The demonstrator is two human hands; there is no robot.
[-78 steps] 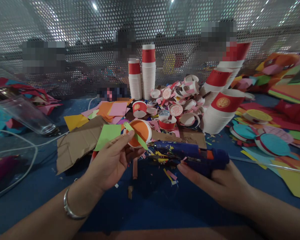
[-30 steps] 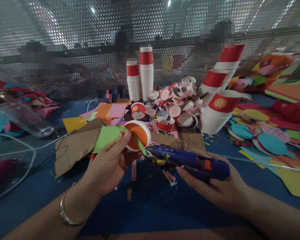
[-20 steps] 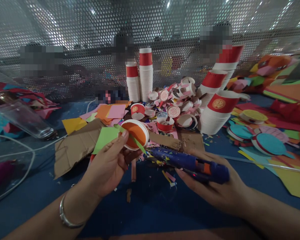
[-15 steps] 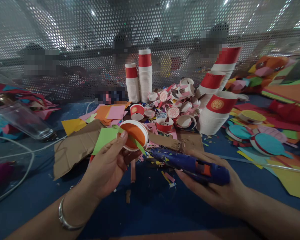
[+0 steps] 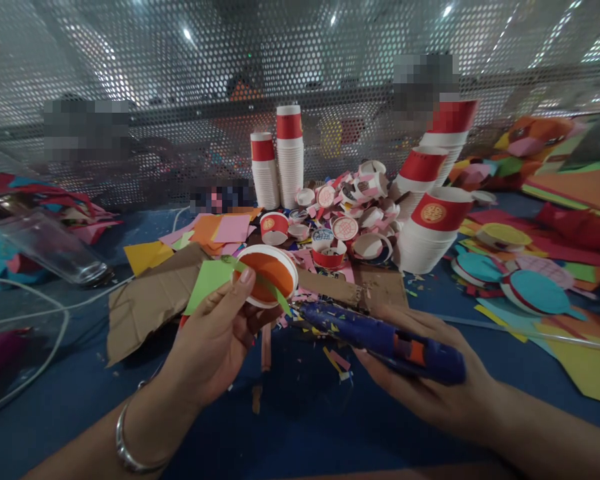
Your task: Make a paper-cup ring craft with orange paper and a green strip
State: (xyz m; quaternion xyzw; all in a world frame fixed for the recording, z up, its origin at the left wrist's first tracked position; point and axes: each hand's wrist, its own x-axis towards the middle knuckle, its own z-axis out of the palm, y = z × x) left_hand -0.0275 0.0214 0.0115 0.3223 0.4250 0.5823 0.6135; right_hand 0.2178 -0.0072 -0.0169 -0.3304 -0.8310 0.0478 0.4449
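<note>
A round white-rimmed cup piece [image 5: 275,260] with an orange inside is held between the thumb and fingers of my left hand [image 5: 217,333]. A narrow green paper strip [image 5: 271,285] lies across its face under my thumb. My right hand [image 5: 430,380] is wrapped round a dark blue glue gun [image 5: 380,335], which has paper scraps stuck along its front. The gun's nozzle points left and is close to the lower right rim of the cup piece; whether they touch is unclear. Green paper [image 5: 204,283] shows behind my left hand.
Brown cardboard [image 5: 153,293] lies at the left, near a glass [image 5: 65,250] and a white cable. Behind are stacked paper cups [image 5: 291,157], a heap of cut cup pieces [image 5: 345,228] and more cup stacks [image 5: 425,247]. Blue-topped pieces [image 5: 535,289] sit at the right.
The glue gun's rear and my right hand have shifted slightly down and right. The cup piece stays in my left hand, a touch lower. The view has tilted slightly.
</note>
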